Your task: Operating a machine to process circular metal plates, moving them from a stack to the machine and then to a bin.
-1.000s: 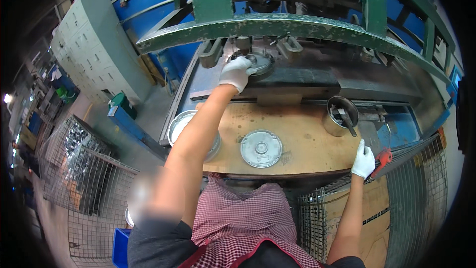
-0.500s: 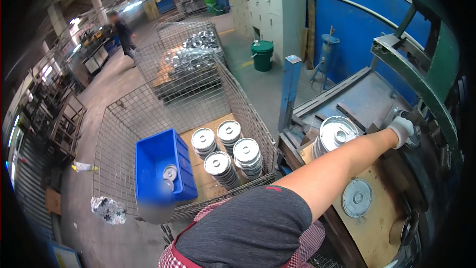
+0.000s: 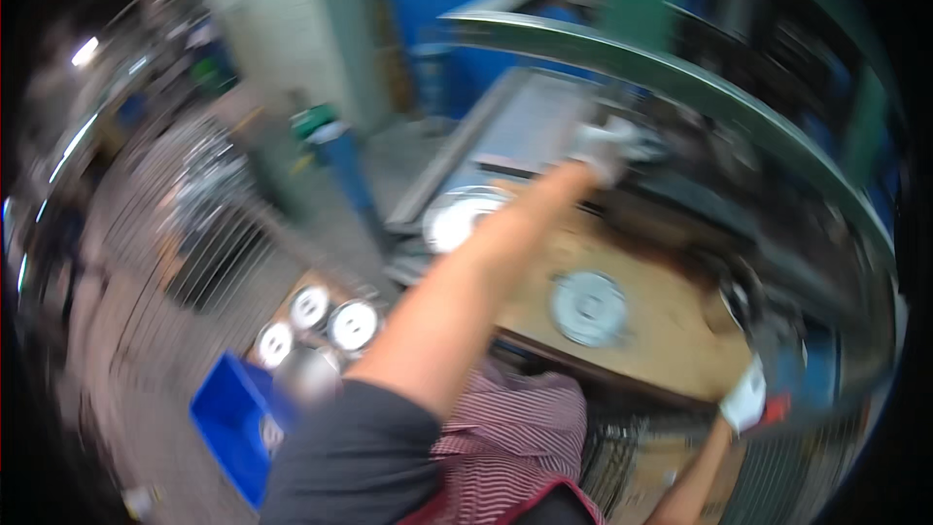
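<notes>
My left hand, in a white glove, reaches across the wooden bench top to the machine's far side. Beside it is a greyish metal part, too smeared to name. Motion blur hides whether the fingers grip anything. A round silver metal cover lies flat on the wood, and a stack of similar covers stands partly behind my left forearm. My right hand, also in a white glove, is at the bench's right end, against a red object; its finger closure is unclear.
A green curved machine frame arches over the bench. A wire cage to the left holds several stacks of covers and a blue bin. A blue post rises between cage and bench. A dark curved metal piece sits at the bench's right.
My view has swung right, so the bench is now central and the cage lies lower left. My right hand has come into view. My left hand remains at the bench's far side.
</notes>
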### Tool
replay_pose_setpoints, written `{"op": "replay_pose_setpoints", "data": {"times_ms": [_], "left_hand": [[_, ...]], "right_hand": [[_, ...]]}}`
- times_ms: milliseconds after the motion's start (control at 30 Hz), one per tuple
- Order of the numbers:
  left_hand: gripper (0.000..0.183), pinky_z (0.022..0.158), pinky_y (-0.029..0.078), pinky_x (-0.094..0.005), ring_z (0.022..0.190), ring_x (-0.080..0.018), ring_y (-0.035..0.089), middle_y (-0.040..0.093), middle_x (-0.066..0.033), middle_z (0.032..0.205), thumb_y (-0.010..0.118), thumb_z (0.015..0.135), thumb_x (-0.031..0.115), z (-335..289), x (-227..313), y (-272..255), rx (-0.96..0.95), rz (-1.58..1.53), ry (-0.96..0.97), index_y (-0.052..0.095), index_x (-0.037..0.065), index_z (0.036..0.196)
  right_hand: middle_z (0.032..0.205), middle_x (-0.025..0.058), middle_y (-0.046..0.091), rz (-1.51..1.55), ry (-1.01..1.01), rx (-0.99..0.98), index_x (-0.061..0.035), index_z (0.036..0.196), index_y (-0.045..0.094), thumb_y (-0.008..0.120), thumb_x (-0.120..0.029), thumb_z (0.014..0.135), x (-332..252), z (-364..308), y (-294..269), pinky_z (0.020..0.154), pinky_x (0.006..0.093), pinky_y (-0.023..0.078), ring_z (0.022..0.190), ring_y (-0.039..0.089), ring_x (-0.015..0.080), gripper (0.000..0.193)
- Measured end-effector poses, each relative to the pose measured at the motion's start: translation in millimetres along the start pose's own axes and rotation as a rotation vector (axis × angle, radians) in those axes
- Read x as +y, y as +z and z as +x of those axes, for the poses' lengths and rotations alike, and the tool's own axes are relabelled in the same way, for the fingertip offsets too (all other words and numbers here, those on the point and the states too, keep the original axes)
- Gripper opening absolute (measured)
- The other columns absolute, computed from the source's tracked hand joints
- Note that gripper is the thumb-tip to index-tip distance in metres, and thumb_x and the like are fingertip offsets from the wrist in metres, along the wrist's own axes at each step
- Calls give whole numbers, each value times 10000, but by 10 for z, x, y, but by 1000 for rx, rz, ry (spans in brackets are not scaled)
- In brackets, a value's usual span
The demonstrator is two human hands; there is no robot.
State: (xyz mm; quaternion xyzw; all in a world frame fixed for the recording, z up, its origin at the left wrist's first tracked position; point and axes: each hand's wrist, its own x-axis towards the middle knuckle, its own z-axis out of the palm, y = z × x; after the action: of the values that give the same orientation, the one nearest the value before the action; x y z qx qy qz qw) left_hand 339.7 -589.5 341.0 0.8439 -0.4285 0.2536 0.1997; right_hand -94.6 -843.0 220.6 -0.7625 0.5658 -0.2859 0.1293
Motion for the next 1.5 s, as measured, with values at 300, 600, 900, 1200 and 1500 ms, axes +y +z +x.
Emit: {"op": "replay_pose_setpoints", "data": {"times_ms": [300,600,900,1200,1500], "left_hand": [[232,763,493,-433,861,-351,614,635,-155,880,665,828,308,180,185,-115,26,-208,314,678,82,878],[257,759,500,-449,864,-387,619,642,-184,920,665,835,312,113,470,-199,-21,-187,107,677,58,873],[277,796,507,-424,928,-342,633,665,-143,997,651,841,371,70,571,-320,-60,-107,-34,704,111,920],[319,831,503,-418,958,-339,630,654,-171,1040,642,866,277,-1571,996,-695,29,-385,70,658,85,1120],[682,929,482,-434,1127,-383,579,495,-243,1356,706,764,462,-2543,1195,-505,-417,-216,-175,534,106,1320]], "right_hand": [[735,203,644,-29,-33,230,-46,741,674,509,-498,926,150,-123,-399,648,481,463,707,615,393,515],[761,197,657,-133,-16,218,-40,740,669,499,-486,930,84,-130,-453,664,477,472,732,624,386,514],[825,211,668,-185,27,124,-44,854,701,482,-523,926,161,-116,-444,722,452,489,805,637,386,532],[1153,224,643,243,266,425,44,1298,535,751,-506,759,1132,-170,-583,969,376,449,1096,611,303,799],[1073,178,665,482,78,393,69,1122,597,719,-425,826,1255,38,-565,893,353,456,922,623,280,588]]}}
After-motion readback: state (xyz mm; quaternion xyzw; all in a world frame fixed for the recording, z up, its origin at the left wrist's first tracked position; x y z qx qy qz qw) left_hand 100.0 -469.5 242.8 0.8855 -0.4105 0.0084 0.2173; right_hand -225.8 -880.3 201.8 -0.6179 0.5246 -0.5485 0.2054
